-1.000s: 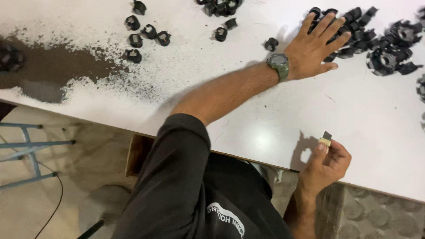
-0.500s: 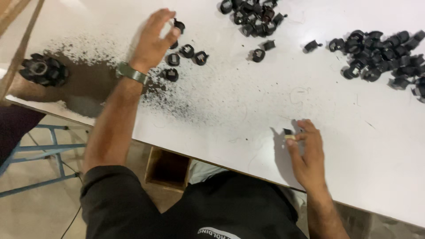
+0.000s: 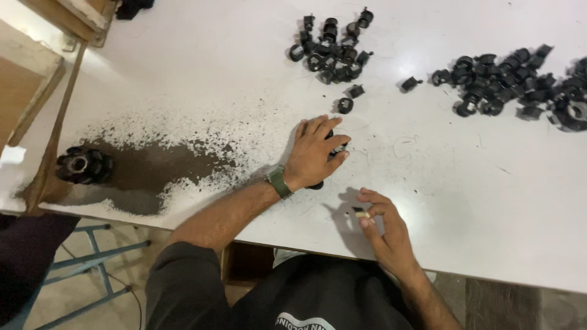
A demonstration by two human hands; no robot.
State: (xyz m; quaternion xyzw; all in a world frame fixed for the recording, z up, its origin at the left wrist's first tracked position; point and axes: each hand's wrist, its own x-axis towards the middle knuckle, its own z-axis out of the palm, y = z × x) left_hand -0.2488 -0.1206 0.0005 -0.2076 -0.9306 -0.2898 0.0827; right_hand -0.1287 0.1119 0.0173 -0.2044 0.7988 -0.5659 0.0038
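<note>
My left hand (image 3: 315, 151), with a watch at the wrist, lies palm down on the white table (image 3: 440, 183) over a few small black plastic parts (image 3: 333, 146); its fingers curl around them. My right hand (image 3: 382, 227) is near the table's front edge and pinches a small tool with a pale handle and a dark tip (image 3: 359, 212) between thumb and fingers. One loose black part (image 3: 345, 106) lies just beyond my left hand.
A heap of black parts (image 3: 333, 52) sits at the back middle, a larger heap (image 3: 513, 79) at the back right. Dark powder (image 3: 153, 168) stains the left of the table, with a black round part (image 3: 82, 165) in it. A wooden frame (image 3: 36, 79) stands at far left.
My left hand went from the right heap across to the small group at the left and now covers several of those parts close to me. My right hand keeps the small tool.
</note>
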